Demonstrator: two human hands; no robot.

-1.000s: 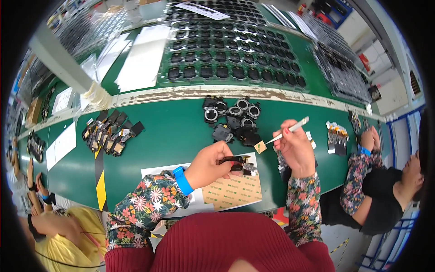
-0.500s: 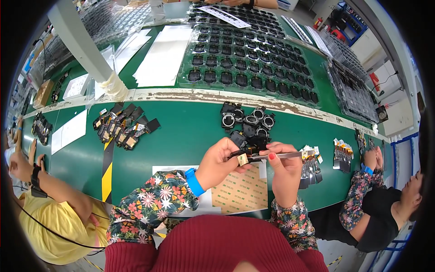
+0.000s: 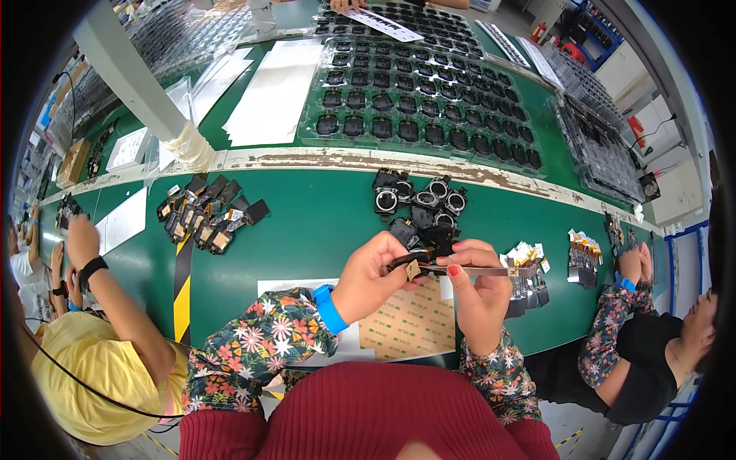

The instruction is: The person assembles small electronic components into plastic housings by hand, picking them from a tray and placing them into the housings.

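Above a tan sheet of printed adhesive backing (image 3: 410,326), my left hand (image 3: 368,274) grips a small black electronic part (image 3: 404,259) between thumb and fingers. A small tan adhesive piece (image 3: 413,270) shows at that part, tilted; whether it is stuck down I cannot tell. My right hand (image 3: 483,299) is closed on metal tweezers (image 3: 491,271), held almost level with the tips pointing left at the part. Fingers partly hide the tips. Just beyond my hands lies a cluster of black modules with silver rings (image 3: 439,188).
Flat flex-cable parts (image 3: 527,287) lie right of my hand, with another bundle (image 3: 584,259) farther right. A heap of black parts (image 3: 207,218) sits left. Clear trays of black parts (image 3: 429,100) stand beyond the ledge. Co-workers sit on both sides; a grey post (image 3: 138,77) rises front left.
The tan piece has turned and looks narrower, and the tweezers lie more level. At left, a co-worker's arm has reached forward to a pile; a hand now shows on the far white strip.
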